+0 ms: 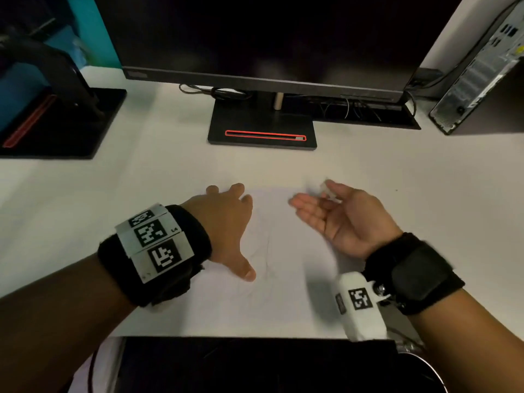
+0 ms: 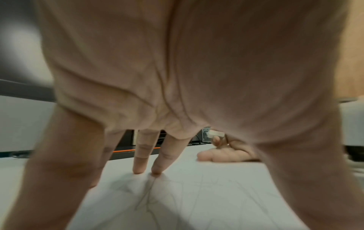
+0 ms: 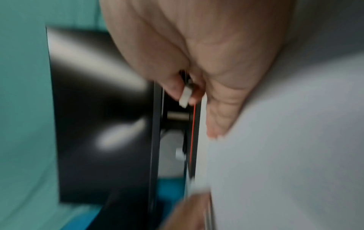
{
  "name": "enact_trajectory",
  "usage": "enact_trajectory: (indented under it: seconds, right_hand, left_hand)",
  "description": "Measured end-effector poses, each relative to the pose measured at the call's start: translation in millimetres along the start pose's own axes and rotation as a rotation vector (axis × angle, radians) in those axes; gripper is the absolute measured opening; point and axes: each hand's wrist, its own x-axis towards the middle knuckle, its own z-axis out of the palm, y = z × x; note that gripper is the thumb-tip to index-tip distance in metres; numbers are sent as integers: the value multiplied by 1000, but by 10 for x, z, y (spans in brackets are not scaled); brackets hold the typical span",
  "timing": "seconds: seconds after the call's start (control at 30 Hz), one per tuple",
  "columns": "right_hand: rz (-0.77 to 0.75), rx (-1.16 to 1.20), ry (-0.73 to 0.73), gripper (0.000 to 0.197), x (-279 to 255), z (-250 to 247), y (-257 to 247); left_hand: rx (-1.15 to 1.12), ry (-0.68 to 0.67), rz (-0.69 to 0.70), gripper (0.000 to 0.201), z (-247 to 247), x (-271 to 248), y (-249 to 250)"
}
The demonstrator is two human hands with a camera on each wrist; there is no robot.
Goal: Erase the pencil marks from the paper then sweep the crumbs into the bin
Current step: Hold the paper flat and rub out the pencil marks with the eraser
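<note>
Left hand [image 1: 224, 219] spread flat, fingertips [image 2: 155, 171] pressing paper [image 1: 283, 251] on desk [image 1: 141, 180]. Right hand [image 1: 340, 219] palm-up over paper's right edge, pinching white eraser [image 1: 329, 190] between thumb and forefinger. Faint pencil marks [image 2: 147, 200] remaining.

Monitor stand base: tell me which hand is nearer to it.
Left, narrowly. The left hand presses the paper with fingertips reaching toward the monitor stand base. The right hand, pinching the eraser, sits off to the base's right side.
</note>
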Motion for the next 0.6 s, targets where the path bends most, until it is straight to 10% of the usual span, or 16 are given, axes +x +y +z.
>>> enact_trajectory:
  seconds: [0.17,0.4,0.6]
  right_hand:
    - [-361,200,216,14,-229,-135,-208]
    - [264,-158,-188,46,-227,116,258]
    - [-321,2,333,7,-40,-271,-398]
  left_hand:
    - [32,30,35,125,45,-29,-29]
    - [26,25,14,125,66,-49,55]
    - [64,37,11,125,68,-117,-5]
